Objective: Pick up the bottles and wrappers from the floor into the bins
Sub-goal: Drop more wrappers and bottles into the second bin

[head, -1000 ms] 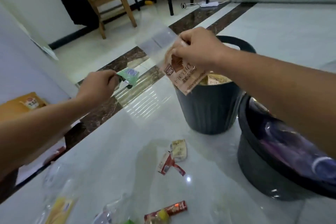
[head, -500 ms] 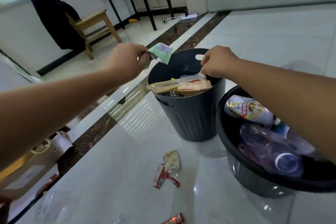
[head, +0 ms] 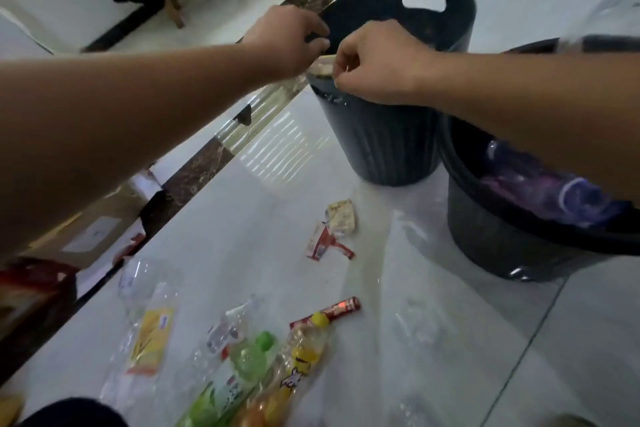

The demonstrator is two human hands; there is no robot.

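1. Fingers of the right hand (head: 377, 62) curl shut above the far bin (head: 388, 146), upper centre; what they grip I cannot tell. The left hand (head: 287, 40) pinches beside it, contents hidden.
2. A pale wrapper (head: 322, 65) peeks over that rim.
3. The near bin (head: 502, 246), right edge, already holds bottles.
4. Left on the floor: two small wrappers (head: 332, 229) mid-frame, a red stick wrapper (head: 332, 312), green bottle (head: 242, 364) and yellow bottle (head: 298, 360) at the bottom.

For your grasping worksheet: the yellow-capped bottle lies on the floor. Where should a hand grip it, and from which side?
Probably the neck of the yellow-capped bottle, just below the cap, reaching from above. It lies flat with the cap end pointing toward the bins, and that end sits clear. Its lower body is crowded by the green-capped bottle alongside, and the red wrapper lies at the cap.
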